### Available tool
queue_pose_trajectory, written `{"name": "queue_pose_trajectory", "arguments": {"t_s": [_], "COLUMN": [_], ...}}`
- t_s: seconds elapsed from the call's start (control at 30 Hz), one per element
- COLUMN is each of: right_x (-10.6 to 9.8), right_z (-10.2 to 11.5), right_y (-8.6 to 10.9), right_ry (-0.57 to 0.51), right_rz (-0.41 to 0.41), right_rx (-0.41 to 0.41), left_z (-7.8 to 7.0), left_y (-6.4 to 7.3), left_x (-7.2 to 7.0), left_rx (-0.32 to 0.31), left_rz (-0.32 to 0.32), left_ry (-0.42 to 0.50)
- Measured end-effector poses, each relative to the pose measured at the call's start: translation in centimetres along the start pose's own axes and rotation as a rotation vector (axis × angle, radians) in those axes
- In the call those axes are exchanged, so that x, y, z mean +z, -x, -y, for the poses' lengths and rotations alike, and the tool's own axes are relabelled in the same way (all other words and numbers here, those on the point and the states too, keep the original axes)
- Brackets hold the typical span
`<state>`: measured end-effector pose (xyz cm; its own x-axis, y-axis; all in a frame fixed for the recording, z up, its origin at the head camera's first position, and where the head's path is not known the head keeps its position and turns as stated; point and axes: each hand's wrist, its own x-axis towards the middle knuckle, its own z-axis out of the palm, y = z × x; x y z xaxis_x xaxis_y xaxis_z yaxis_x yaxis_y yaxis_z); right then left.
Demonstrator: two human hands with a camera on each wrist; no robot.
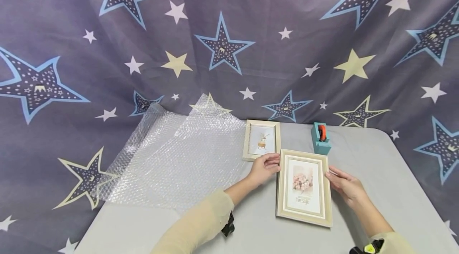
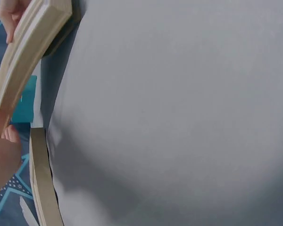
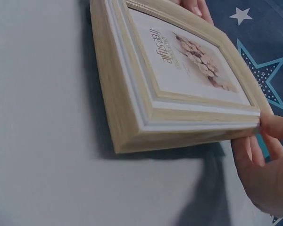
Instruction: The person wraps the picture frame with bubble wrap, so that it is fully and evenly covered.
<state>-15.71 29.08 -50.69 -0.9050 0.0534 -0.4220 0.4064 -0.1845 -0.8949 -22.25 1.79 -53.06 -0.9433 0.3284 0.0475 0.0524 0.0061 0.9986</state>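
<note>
Both hands hold a light wood picture frame (image 1: 304, 219) with a flower print and "free style" lettering, face up just over the table. My left hand (image 1: 264, 169) grips its left edge near the upper corner. On the opposite edge, my right hand (image 1: 346, 186) pinches the frame, thumb on top and fingers beneath in the right wrist view, where the wooden side (image 3: 106, 80) faces the camera. A smaller picture frame (image 1: 261, 156) with an animal print lies behind, close to the left hand; its side edge (image 2: 45, 183) shows in the left wrist view.
A sheet of bubble wrap (image 1: 186, 162) covers the table's left part and reaches up against the star-patterned curtain (image 1: 251, 78) at the back. A teal tape dispenser (image 1: 321, 148) with an orange roll stands behind the held frame. The grey table (image 1: 387, 182) extends to the right.
</note>
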Motion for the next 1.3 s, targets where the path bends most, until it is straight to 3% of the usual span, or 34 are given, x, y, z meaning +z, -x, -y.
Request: {"name": "queue_pose_trajectory", "arguments": {"t_s": [0.27,0.5,0.7,0.9,1.3], "right_x": [0.9,1.4,3.0,4.0,7.5], "right_z": [0.0,0.5,2.2,3.2,5.3], "right_y": [-0.3,-1.2,-0.6,-0.9,-0.9], "right_ry": [0.092,0.096,0.090,0.080,-0.003], "right_rz": [-0.087,-0.109,-0.079,-0.036,0.119], "right_rx": [0.018,-0.003,-0.001,-0.018,0.002], "left_z": [-0.2,-0.8,-2.1,-2.5,-4.6], "left_y": [0.1,0.7,1.1,1.1,1.4], "left_x": [-0.2,-0.7,-1.2,-2.5,-6.9], "left_rx": [-0.183,-0.309,-0.351,-0.342,-0.354], "left_rz": [-0.077,-0.033,-0.027,-0.048,-0.072], "left_ry": [-0.004,0.096,0.142,0.141,0.094]}}
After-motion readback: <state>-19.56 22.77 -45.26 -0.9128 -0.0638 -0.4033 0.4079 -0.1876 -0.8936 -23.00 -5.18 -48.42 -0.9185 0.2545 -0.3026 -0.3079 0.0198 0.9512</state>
